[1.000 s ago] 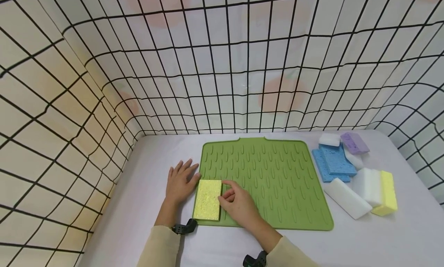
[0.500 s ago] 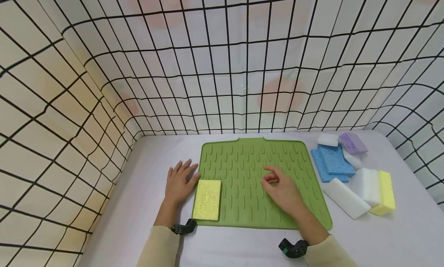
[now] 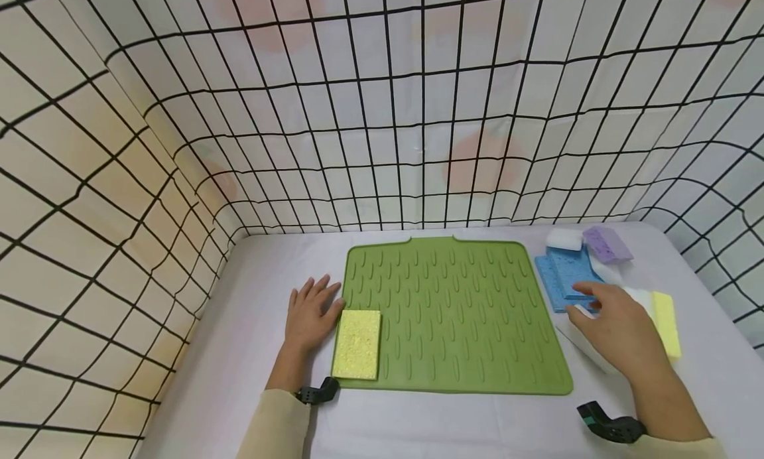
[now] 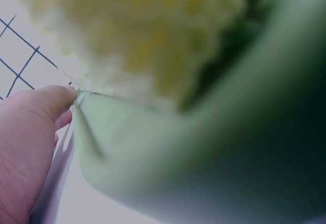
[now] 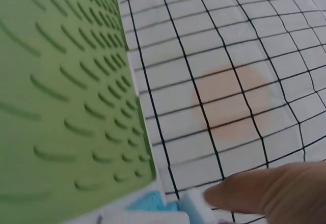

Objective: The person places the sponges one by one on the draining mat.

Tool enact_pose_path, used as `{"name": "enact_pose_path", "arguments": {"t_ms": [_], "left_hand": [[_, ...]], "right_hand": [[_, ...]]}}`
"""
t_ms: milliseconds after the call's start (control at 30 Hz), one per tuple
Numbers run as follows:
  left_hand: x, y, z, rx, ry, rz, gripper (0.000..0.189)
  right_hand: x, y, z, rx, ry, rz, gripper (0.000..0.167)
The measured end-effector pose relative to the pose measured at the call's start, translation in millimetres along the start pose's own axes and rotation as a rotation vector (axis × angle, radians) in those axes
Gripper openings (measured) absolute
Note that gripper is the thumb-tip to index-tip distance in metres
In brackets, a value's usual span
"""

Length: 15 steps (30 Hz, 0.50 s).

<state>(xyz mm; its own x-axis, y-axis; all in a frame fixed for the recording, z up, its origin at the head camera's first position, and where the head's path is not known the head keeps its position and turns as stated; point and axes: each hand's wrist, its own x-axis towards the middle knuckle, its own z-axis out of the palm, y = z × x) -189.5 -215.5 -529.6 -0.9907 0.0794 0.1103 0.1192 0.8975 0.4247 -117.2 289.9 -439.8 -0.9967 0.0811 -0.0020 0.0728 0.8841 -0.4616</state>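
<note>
L hand (image 3: 312,318) rests on the table (image 3: 418,422), fingers spread, holding nothing, thumb at the L edge of the green mat (image 3: 465,313), maybe to stop it sliding. 1 yellow sponge (image 3: 357,345) lies at the mat's near L corner, its side along the edge, prob. to line up. Other sponges (image 3: 607,245) are bunched R of the mat, maybe to leave room. R hand (image 3: 623,326) is over them, thumb & pointer apart, near 2 blue sponges (image 3: 570,266) & 1 white block (image 3: 587,349). Looks like it grips nothing; can't tell if it touches any.
</note>
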Motion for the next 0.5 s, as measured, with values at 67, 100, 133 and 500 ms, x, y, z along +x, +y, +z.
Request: {"name": "enact_pose_path", "arguments": {"t_ms": [67,100,133,500], "left_hand": [[0.0,-0.4,-0.3,-0.001,0.001,-0.001,0.050],[0.2,-0.7,-0.3,-0.002,0.003,0.000,0.050],[0.5,-1.2,0.0,-0.002,0.006,-0.001,0.050],[0.8,-0.6,0.1,-0.006,-0.011,-0.005,0.050]], "right_hand": [[-0.6,10,-7,-0.063,-0.053,0.008,0.054],[-0.4,13,-9,-0.090,-0.080,0.015,0.055],[-0.4,16,-10,-0.112,-0.108,0.017,0.054],[-5.3,25,-6,-0.164,-0.155,0.001,0.049]]}}
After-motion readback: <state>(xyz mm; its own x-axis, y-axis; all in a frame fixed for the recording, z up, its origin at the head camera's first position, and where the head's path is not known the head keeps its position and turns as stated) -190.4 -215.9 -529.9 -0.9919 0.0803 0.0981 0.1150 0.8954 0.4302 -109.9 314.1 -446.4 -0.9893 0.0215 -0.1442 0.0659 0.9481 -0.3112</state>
